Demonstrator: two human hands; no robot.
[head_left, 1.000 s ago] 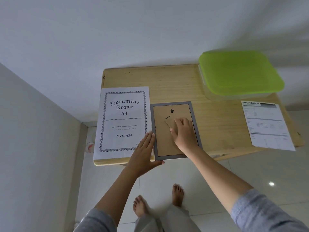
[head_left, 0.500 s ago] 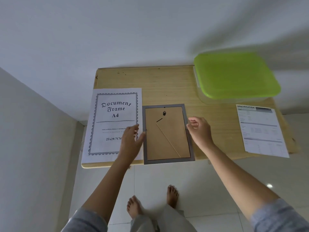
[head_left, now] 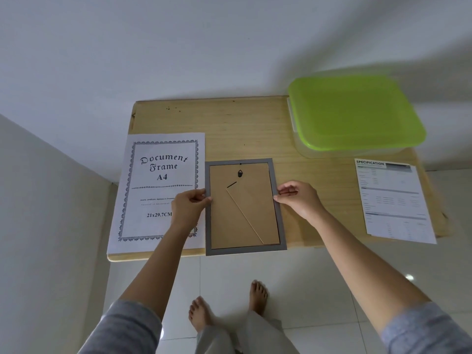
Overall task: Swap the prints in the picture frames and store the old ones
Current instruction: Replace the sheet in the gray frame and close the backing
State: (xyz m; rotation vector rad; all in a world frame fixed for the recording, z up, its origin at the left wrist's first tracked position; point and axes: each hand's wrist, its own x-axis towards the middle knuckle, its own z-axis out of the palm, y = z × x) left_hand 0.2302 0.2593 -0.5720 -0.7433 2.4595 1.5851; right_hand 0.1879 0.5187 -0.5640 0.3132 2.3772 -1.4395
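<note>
Head view shows a grey picture frame point(head_left: 245, 206) lying face down at the front edge of the wooden worktop point(head_left: 245, 123), its brown back showing. Left hand point(head_left: 189, 209) pinches the frame's left side in a narrow grip. Right hand point(head_left: 298, 198) pinches the right side the same way. One big print point(head_left: 158, 192) saying "Document Frame A4" lies just beside the frame, toward the front left corner. Another printed sheet point(head_left: 393, 200) lies at the right edge. A box with a green lid point(head_left: 355, 113) sits at the back right corner.

Single head view, steeply downward over table point(head_left: 255, 129) edge, close, wide-angle.
</note>
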